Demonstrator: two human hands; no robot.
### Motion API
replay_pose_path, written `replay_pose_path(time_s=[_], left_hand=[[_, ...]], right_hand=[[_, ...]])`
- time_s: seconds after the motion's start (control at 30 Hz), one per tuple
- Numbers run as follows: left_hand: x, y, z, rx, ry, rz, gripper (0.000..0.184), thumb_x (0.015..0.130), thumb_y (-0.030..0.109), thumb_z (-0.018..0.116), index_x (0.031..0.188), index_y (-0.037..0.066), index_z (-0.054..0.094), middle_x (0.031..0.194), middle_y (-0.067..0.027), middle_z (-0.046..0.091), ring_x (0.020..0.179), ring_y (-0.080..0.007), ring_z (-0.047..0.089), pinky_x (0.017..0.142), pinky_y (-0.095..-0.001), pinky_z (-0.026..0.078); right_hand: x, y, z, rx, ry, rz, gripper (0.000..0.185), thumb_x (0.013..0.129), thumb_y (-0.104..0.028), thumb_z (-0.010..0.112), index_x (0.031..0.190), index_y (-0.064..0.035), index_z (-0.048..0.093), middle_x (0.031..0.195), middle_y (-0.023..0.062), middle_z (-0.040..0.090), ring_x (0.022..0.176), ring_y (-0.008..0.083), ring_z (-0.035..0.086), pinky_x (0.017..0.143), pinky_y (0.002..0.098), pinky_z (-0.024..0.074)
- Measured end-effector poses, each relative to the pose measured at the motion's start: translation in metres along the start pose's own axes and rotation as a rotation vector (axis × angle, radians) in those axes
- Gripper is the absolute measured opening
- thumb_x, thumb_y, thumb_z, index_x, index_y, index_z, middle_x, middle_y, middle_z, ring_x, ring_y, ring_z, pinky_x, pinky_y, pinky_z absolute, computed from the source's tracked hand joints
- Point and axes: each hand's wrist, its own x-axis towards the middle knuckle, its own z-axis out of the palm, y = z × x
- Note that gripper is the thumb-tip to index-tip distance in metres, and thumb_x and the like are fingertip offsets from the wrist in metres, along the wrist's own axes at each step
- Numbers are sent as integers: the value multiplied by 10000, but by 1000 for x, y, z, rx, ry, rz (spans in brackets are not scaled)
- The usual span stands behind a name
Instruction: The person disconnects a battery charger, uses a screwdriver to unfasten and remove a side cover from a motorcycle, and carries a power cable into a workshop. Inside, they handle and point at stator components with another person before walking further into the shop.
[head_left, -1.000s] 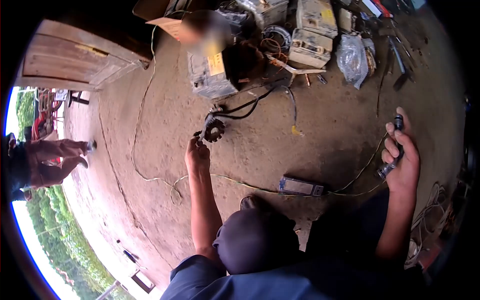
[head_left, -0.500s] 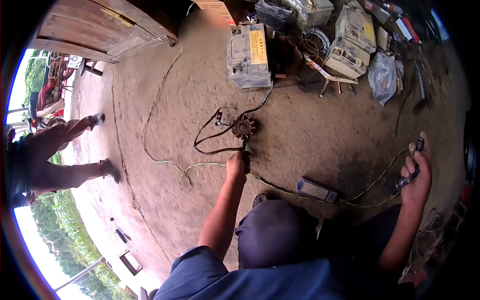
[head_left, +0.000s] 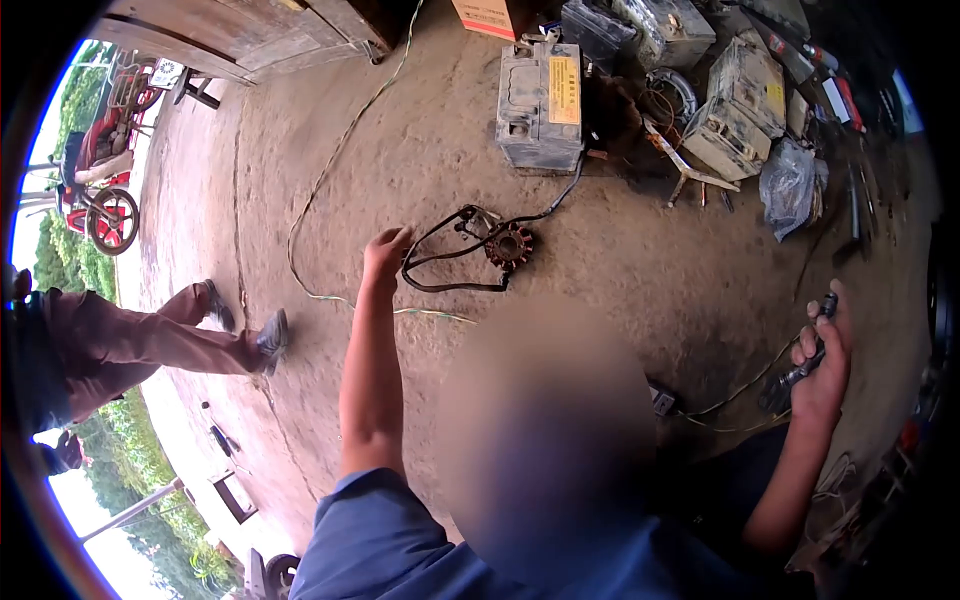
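Note:
My left hand [head_left: 386, 252] is closed at the left side of a loop of black cable [head_left: 455, 287], with its fingertips against the cable. The cable runs to a ring-shaped stator with copper windings [head_left: 509, 246] lying on the floor. Off to the right, my right hand [head_left: 824, 368] is wrapped around a dark rod-shaped tool [head_left: 808, 362]; its exact kind I cannot make out. A thin light-coloured wire [head_left: 312, 205] winds across the floor behind my left hand. My blurred head hides the middle of the floor.
A grey battery [head_left: 540, 105] with a yellow label stands beyond the stator. More old batteries [head_left: 735, 125], a plastic bag [head_left: 790, 190] and tools lie back right. Another person's legs [head_left: 150, 335] are at the left, near a red motorcycle [head_left: 100, 195].
My left hand has moved left from beside the stator to the cable loop. My right hand keeps its hold on the tool. The other person has stepped, and the view has shifted.

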Motion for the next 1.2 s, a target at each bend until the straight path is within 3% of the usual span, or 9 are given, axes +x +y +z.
replay_pose_path(time_s=[0.1,0.23,0.33,0.4,0.57,0.77,0.87,0.9,1.2], left_hand=[[-21,76,33,265,-432,-90,314,954,319,700,1016,11,718,831,-31,701,689,-99,616,602,-252,479],[-108,117,100,374,-468,210,252,962,267,685,1023,26,725,841,-28,730,727,-81,610,635,-292,506],[-170,75,173,802,-460,825,90,897,144,630,904,63,670,838,-123,692,789,-356,662,705,-443,540],[-191,24,207,1153,-531,1148,131,856,127,583,917,32,651,1048,-146,654,1047,-329,604,871,-427,511],[-191,-33,215,1048,-469,1149,309,851,134,574,1115,5,671,1375,-199,550,1277,-340,512,1015,-413,477],[-203,-27,189,840,-444,986,252,836,123,598,1057,19,662,1122,-164,644,1066,-348,622,890,-450,538],[-204,-41,181,733,-317,1121,239,805,102,616,1029,31,661,1043,-157,668,1056,-359,617,931,-458,513],[-211,-45,172,738,-374,1084,241,787,89,620,1019,31,650,1064,-150,671,1057,-357,614,956,-458,502],[-231,-2,123,464,-165,959,321,718,-24,676,1035,23,672,991,-153,649,950,-347,638,819,-416,539]], right_hand=[[0,2,5,-7,-13,11,591,918,-75,522,1500,-70,420,1058,41,582,625,56,461,519,212,405],[0,2,13,11,-29,5,591,920,-76,530,1501,-69,423,1060,40,585,625,53,461,520,210,397],[-1,0,33,6,-31,54,591,923,-80,538,1504,-82,428,1058,39,591,619,46,460,524,206,389],[1,5,46,25,-96,90,592,927,-88,548,1507,-99,431,1058,39,595,614,37,458,524,200,379],[4,43,103,-13,-445,328,435,986,-124,583,1414,-139,506,764,-27,522,481,21,406,408,205,323],[-4,198,221,-449,-1085,354,634,1001,-71,578,1584,-150,341,710,-12,530,481,46,392,412,256,350],[-12,245,247,-660,-1108,73,706,977,-74,583,1610,-164,282,731,6,554,547,57,415,446,293,366],[-11,250,244,-779,-1081,75,749,907,-192,651,1581,-130,330,902,264,679,757,288,657,747,407,522],[-18,236,251,-799,-1100,161,794,906,-188,653,1603,-154,274,667,126,596,599,216,564,627,371,487]])
